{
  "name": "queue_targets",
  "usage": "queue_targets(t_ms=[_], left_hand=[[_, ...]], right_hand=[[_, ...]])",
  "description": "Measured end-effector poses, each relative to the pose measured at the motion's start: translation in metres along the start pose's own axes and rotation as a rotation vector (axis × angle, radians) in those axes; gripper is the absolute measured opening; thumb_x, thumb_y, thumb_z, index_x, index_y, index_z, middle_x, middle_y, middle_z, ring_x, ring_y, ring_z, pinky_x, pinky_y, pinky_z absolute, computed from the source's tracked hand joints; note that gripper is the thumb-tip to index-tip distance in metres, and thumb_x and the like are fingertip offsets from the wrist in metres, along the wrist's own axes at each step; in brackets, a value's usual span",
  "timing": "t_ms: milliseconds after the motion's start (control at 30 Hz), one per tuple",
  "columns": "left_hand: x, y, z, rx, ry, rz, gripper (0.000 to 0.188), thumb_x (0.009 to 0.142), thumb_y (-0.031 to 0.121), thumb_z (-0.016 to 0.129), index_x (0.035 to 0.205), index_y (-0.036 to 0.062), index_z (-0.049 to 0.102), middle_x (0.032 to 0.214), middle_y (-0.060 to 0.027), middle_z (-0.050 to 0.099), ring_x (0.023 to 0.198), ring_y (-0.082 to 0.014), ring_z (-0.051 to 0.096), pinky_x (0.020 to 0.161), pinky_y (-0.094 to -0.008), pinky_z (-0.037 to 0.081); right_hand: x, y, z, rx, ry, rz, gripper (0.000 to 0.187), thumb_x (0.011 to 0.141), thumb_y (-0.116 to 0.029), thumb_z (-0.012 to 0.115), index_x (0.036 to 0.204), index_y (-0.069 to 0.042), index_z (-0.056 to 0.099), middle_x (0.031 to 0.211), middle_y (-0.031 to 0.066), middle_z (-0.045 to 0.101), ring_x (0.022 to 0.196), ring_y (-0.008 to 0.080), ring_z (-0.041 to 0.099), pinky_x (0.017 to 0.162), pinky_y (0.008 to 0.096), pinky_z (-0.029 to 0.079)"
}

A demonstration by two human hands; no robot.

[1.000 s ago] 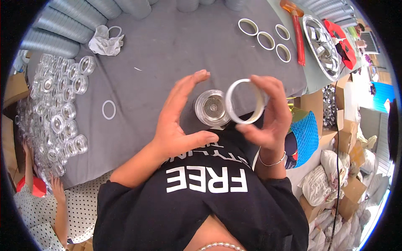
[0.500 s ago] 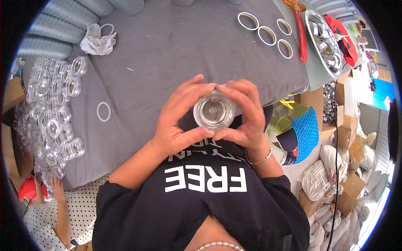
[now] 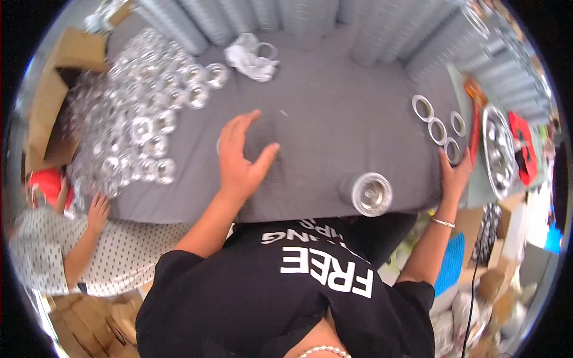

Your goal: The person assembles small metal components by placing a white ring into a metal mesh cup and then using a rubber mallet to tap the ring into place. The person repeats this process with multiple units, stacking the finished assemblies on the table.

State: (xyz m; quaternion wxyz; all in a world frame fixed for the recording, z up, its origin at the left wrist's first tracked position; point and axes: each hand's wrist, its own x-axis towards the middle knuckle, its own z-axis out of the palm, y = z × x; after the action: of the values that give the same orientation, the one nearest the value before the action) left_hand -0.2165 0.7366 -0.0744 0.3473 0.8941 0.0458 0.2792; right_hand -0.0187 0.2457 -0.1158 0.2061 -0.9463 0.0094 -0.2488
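A clear round container with a silvery, dotted inside (image 3: 372, 194) stands by itself on the grey cloth near the front edge, with neither hand on it. My left hand (image 3: 239, 160) hovers over the cloth, thumb and fingers spread, holding nothing. A sliver of a pale ring (image 3: 218, 146) shows beside it, mostly hidden by the hand. On the right, my right hand (image 3: 456, 174) reaches to the nearest of several white-rimmed rings (image 3: 452, 150), its thumb and fingers apart at the ring's near edge. Whether it touches the ring is hard to tell.
Many clear round containers (image 3: 158, 122) crowd the left. Tall stacks of grey rings (image 3: 310, 21) line the back near a crumpled white cloth (image 3: 250, 58). A red-handled tool (image 3: 476, 128) and metal tray (image 3: 490, 179) lie right. Another person's hand (image 3: 98, 210) rests at far left.
The clear container has left both hands and now stands on the cloth. My left hand has opened and drawn away; my right hand has moved right to the rings. The view has shifted.
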Motion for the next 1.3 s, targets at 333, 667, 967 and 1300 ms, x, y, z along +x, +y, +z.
queue_targets(t_ms=[333, 667, 967, 1300], left_hand=[[0.071, -0.127, -0.052, 0.698, 0.175, -0.407, 0.077, 0.083, 0.058, 0.077, 0.13, -0.002, 0.066, 0.132, -0.0233, 0.063, 0.124, -0.0396, 0.059, 0.102, -0.0486, 0.049], [0.043, 0.093, 0.004, -0.547, -0.197, 0.052, 0.061, 0.073, 0.016, 0.088, 0.13, 0.0029, 0.069, 0.124, -0.0128, 0.07, 0.118, -0.025, 0.066, 0.099, -0.0399, 0.053], [0.022, 0.131, 0.042, -0.549, -0.548, 0.22, 0.088, 0.067, 0.028, 0.093, 0.143, 0.0028, 0.059, 0.136, -0.0151, 0.063, 0.122, -0.0309, 0.062, 0.103, -0.0403, 0.048], [0.013, 0.111, 0.052, -0.9, -0.482, 0.234, 0.077, 0.086, 0.031, 0.08, 0.15, -0.0003, 0.051, 0.144, -0.0208, 0.057, 0.135, -0.036, 0.054, 0.111, -0.0462, 0.043]], right_hand=[[-0.04, -0.058, -0.003, 0.239, -0.159, -0.048, 0.07, 0.08, -0.032, 0.089, 0.135, 0.001, 0.063, 0.131, 0.0184, 0.066, 0.123, 0.0337, 0.061, 0.107, 0.043, 0.046], [-0.091, -0.083, -0.03, 0.949, -0.212, 0.302, 0.064, 0.08, -0.005, 0.085, 0.137, 0.001, 0.057, 0.114, 0.0086, 0.067, 0.102, 0.0162, 0.063, 0.093, 0.0309, 0.052], [-0.091, -0.154, -0.083, 1.205, -0.246, 0.083, 0.081, 0.071, -0.019, 0.09, 0.14, 0.007, 0.055, 0.115, 0.0076, 0.062, 0.103, 0.0159, 0.059, 0.092, 0.03, 0.048], [-0.087, -0.205, -0.105, 0.763, -0.371, -0.409, 0.072, 0.064, -0.032, 0.093, 0.125, -0.002, 0.069, 0.114, 0.0147, 0.068, 0.106, 0.0309, 0.066, 0.092, 0.0394, 0.052]])
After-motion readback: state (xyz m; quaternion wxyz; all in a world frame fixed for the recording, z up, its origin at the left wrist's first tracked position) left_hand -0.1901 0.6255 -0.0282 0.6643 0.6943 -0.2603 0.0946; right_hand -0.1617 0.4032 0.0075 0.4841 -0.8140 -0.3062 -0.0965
